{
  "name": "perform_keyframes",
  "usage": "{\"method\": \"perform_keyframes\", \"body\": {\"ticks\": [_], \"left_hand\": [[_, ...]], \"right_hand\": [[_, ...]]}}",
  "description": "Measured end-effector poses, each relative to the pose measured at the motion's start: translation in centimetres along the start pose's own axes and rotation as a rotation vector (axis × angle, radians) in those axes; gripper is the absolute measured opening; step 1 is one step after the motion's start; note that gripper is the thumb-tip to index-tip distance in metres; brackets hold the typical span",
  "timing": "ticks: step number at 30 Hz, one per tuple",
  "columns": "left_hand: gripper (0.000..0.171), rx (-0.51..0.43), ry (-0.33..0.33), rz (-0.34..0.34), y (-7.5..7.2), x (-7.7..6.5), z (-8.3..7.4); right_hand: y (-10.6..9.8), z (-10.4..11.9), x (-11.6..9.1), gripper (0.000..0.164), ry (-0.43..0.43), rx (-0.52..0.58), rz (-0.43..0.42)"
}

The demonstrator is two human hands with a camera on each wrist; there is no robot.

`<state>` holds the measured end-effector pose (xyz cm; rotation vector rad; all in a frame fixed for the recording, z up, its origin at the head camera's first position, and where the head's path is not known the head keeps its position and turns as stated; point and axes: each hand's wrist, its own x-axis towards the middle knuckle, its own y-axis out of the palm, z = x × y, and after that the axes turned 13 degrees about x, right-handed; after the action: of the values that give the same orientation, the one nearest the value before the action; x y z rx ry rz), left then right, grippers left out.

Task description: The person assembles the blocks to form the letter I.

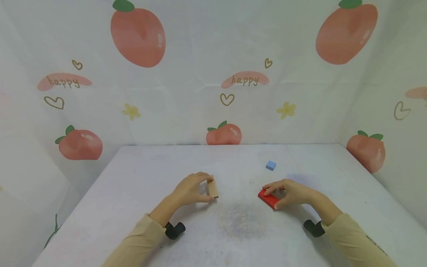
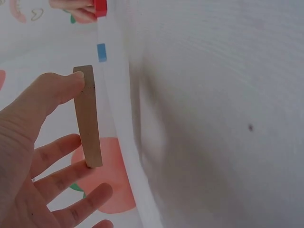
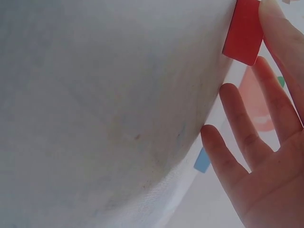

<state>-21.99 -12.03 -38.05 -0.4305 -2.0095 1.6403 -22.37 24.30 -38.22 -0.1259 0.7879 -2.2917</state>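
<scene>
Left of the table's middle, my left hand pinches a plain wooden block between thumb and fingers. The left wrist view shows the thumb at one end of this long block and fingertips towards the other end. Over to the right, my right hand grips a flat red block, thumb at its near end and fingers at the far end. In the right wrist view the red block is partly cut off by the frame's top edge; several fingers are extended beside it.
A small blue block lies on the white table beyond my right hand. Behind the table hangs a white cloth printed with peaches. A dark smudge marks the tabletop between the two arms.
</scene>
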Motion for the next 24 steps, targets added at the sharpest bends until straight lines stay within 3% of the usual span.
{"method": "perform_keyframes", "body": {"ticks": [5, 12, 19, 24], "left_hand": [[0.056, 0.0, 0.032, -0.008, 0.1, 0.6, -0.4], [0.055, -0.006, 0.053, 0.017, 0.4, 1.4, -1.0], [0.056, -0.014, 0.061, 0.041, 0.7, 2.1, -1.4], [0.056, -0.026, 0.064, 0.052, 0.9, 2.6, -1.7]], "right_hand": [[0.0, 0.0, 0.0, 0.035, -0.003, 0.002, 0.0], [0.0, -0.1, -0.1, 0.034, -0.073, -0.031, 0.002], [0.0, -0.2, 0.1, 0.035, 0.019, 0.012, -0.001], [0.0, 0.0, 0.2, 0.035, 0.032, 0.018, 0.0]]}}
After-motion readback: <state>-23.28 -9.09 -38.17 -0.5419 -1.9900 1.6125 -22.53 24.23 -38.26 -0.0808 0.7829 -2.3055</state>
